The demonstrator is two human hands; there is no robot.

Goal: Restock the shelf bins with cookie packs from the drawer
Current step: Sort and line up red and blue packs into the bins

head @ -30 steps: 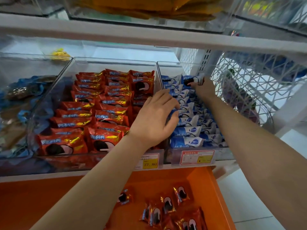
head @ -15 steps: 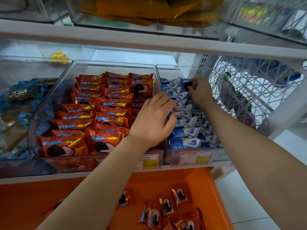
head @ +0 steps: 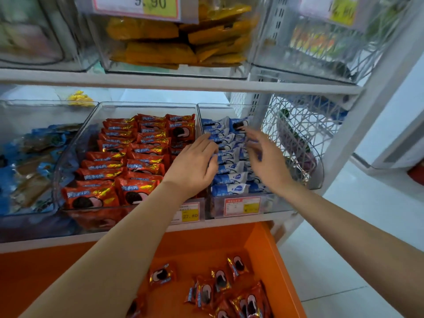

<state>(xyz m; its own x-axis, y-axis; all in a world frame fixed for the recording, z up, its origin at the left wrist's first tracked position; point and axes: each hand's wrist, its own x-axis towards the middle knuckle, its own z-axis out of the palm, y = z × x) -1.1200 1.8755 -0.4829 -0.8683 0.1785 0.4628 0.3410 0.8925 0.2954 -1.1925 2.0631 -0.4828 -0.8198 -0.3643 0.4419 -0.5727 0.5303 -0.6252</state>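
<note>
Loose red cookie packs [head: 220, 278] lay in the orange drawer [head: 283, 260] at six o'clock, and beyond, in the clear bin [head: 275, 204], the left hand [head: 192, 166] bent its fingers onto the blue cookie packs [head: 229, 177], grip unclear, while the blurred right hand [head: 266, 157] hovered loosely spread and empty at their three o'clock side.

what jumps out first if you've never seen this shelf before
Two hands meet over the blue packs in the right bin: the left hand rests on them, the right hand is open and blurred. Beside it, neat rows of red packs fill the middle bin, and below, an orange drawer holds a few loose packs.
</note>
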